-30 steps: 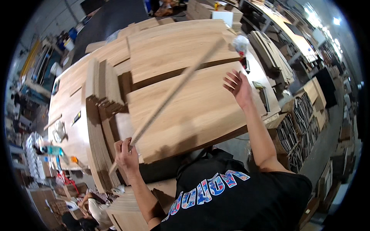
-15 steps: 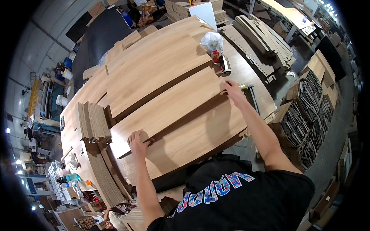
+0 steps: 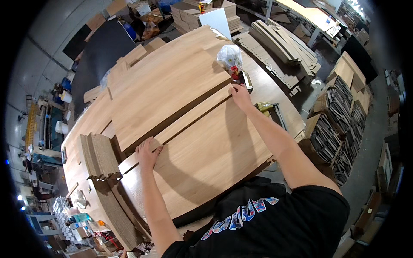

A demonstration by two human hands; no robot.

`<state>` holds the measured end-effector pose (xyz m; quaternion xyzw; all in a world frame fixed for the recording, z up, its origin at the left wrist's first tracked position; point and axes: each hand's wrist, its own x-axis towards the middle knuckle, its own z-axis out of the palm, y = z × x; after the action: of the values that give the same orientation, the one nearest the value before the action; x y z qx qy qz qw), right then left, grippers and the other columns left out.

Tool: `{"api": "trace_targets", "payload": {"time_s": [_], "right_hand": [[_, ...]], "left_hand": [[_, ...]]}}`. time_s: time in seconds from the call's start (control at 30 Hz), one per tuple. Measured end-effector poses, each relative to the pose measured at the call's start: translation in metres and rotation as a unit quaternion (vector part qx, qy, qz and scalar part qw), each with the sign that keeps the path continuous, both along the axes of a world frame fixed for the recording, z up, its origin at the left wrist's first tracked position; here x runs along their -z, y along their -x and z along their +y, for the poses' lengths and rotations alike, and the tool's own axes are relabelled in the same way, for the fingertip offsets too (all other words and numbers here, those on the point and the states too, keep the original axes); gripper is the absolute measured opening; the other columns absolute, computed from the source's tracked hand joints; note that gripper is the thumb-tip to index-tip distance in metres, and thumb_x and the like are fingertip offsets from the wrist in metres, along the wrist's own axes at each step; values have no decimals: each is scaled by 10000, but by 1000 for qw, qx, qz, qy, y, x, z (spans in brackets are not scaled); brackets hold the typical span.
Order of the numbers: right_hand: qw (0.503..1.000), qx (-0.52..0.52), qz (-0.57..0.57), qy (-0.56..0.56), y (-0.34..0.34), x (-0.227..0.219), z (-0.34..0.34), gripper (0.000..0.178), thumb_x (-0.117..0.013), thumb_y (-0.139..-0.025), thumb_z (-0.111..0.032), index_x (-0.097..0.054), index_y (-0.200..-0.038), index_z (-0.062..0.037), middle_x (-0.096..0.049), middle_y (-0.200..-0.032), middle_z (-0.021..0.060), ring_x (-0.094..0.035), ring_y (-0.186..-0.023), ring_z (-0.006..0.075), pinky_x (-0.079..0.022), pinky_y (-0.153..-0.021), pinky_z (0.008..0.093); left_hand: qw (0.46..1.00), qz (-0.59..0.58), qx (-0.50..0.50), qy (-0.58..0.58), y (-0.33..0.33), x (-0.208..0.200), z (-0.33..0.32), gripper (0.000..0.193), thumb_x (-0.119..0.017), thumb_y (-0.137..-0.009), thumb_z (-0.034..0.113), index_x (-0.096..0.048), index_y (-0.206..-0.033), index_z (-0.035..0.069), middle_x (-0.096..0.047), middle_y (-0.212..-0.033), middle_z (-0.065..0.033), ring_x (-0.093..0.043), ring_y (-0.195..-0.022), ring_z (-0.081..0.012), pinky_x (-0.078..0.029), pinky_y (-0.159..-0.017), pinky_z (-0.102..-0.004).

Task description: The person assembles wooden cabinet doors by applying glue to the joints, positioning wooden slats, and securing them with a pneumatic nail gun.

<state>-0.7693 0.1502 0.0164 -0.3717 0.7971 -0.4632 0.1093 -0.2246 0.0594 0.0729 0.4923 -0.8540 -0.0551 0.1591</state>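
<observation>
My left hand (image 3: 147, 154) and my right hand (image 3: 242, 98) grip a long wood-grain board (image 3: 189, 118), one near each end. It is tilted so only a narrow strip of it shows; whether its lower edge touches anything is hidden. On my side lies a wide light wood panel (image 3: 206, 159), with shadows of my arms across it. Beyond the held board, past a dark gap, lies another wide wood panel (image 3: 172, 90). Right of my right hand rests a green-and-grey tool like a nail gun (image 3: 266, 107). Farther up is a clear plastic bag (image 3: 229, 55) beside a red-and-black tool (image 3: 236, 73).
Several stacked narrow boards (image 3: 100, 155) stand at the left of the panels. Boxes of thin dark offcuts (image 3: 335, 124) sit on the floor at right. Long strips (image 3: 279, 45) are piled at the far right, and a white sheet (image 3: 216, 22) leans at the back.
The held board has tipped from a broad face to a narrow strip, uncovering more of the near panel. Both hands moved with it and keep their grip. The whole view has shifted slightly.
</observation>
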Motion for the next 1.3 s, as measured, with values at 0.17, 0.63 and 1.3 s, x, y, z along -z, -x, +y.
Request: {"api": "trace_targets", "payload": {"time_s": [0.17,0.63,1.3], "right_hand": [[999,-8,-32,14,-12,-9,8,445,-751,-1038,-377,-816,-1270,-3,-729,-1252,289,-677,-1215,445,-541,-1111,490],[997,-11,-44,55,-15,-10,8,429,-752,-1043,-361,-818,-1241,14,-738,-1199,250,-693,-1181,427,-549,-1054,494],[991,-10,-130,16,-17,-21,17,405,-739,-1055,-343,-801,-1341,-64,-706,-1299,179,-622,-1238,414,-529,-1079,504]], "left_hand": [[999,-28,-15,-32,-9,-4,-6,715,-861,-900,608,-696,-1410,134,-743,-1428,-98,-640,-1388,-315,-402,-1224,-523],[992,51,103,-44,299,-3,10,712,-800,-928,674,-730,-1344,99,-727,-1368,-97,-689,-1279,-329,-536,-1088,-510],[998,-14,58,-16,347,-9,25,609,-862,-892,588,-761,-1294,142,-712,-1265,-110,-691,-1207,-366,-560,-1012,-518]]}}
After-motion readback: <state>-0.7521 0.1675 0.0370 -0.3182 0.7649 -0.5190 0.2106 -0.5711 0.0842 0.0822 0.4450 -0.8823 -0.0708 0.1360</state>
